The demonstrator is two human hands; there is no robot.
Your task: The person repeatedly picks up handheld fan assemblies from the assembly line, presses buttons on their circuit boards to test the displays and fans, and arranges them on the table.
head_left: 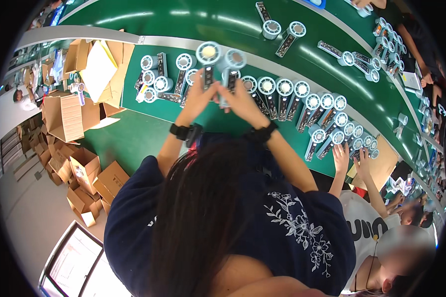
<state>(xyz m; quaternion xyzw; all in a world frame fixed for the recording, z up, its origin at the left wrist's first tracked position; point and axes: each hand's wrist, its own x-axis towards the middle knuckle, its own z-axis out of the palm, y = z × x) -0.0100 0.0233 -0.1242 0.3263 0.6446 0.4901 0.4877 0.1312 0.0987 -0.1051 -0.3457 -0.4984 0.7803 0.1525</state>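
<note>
I hold two light-blue handheld fan bodies side by side over the bench, heads pointing away from me. My left hand [198,96] is closed around the handle of one fan body [208,52]. A second fan body [235,59], slightly blurred, is gripped by its handle in my right hand [241,103]. Dark strips with small parts show along both handles. The hands nearly touch each other. A long row of similar fan bodies [284,87] lies to the right of my hands, and a looser group [161,84] lies to the left.
A green conveyor belt [183,27] carrying more fan bodies runs beyond the metal rail [143,39]. At the left are opened cardboard boxes [63,118], with more on the floor. A co-worker's hands [341,158] touch fan bodies at the right end of the row.
</note>
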